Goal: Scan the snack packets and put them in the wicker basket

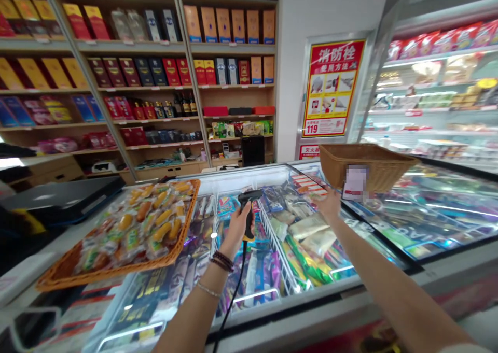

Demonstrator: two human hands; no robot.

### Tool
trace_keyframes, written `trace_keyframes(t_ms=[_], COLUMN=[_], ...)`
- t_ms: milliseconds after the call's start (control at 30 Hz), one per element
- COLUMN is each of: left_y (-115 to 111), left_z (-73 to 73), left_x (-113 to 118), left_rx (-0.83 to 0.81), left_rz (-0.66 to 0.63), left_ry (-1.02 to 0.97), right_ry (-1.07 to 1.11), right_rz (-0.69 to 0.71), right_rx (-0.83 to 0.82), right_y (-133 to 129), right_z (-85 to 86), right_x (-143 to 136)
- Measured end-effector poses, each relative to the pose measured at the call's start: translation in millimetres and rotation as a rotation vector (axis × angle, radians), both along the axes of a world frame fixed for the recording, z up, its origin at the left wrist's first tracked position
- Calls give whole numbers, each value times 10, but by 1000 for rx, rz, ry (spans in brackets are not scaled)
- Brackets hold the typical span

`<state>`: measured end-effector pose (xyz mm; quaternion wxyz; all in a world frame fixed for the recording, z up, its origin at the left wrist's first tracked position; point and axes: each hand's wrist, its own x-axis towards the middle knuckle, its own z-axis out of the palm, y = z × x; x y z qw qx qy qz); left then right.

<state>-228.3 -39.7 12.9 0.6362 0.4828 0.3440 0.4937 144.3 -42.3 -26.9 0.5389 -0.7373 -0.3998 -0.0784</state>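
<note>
My left hand (pixel 238 227) is wrapped around the handle of a black barcode scanner (pixel 249 200) with a yellow base, held over the freezer. Its black cable (pixel 236 285) runs down along my forearm. My right hand (pixel 329 206) reaches across to the black frame of the freezer's glass lid (pixel 361 223), just left of a brown woven basket (pixel 369 169). Its fingers point left and look extended, though slightly blurred; whether they touch the frame I cannot tell. Wrapped ice creams (pixel 311 239) lie below both hands, split by white wire dividers (pixel 277 246).
An orange wicker tray (pixel 182 241) of packaged buns or sausages sits at the left on the freezer. Beyond it is a dark flat device (pixel 73 197). Shelves (pixel 155 44) of boxed goods line the back wall. A lit display fridge (pixel 436 94) stands at the right.
</note>
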Motion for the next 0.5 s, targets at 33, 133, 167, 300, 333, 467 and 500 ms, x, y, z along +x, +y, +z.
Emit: trace_keyframes(t_ms=[33,133,167,300,333,467,500], left_y=[-17,-52,-57,-77,-91,-192,-220], left_z=[9,86,122,279,316,452,479], left_x=[-40,-231,-316,-741,-865,-1399,-1534], left_rx=[2,35,57,149,164,187,190], left_rz=[4,48,79,205,241,415,454], left_ry=[4,0,-6,-3,-3,4,5], right_ry=[2,-3,-24,-42,-23,0,-24], right_rz=[-72,-127,-83,275,386,785,854], right_rx=[-21,-5,15,46,40,6,3], right_y=[18,180,274,764,881,1176,1208], right_z=[-19,-118,-155,-213,-190,58,145], right_x=[-41,-278,-405,-1241,-1531,-2805,-3102])
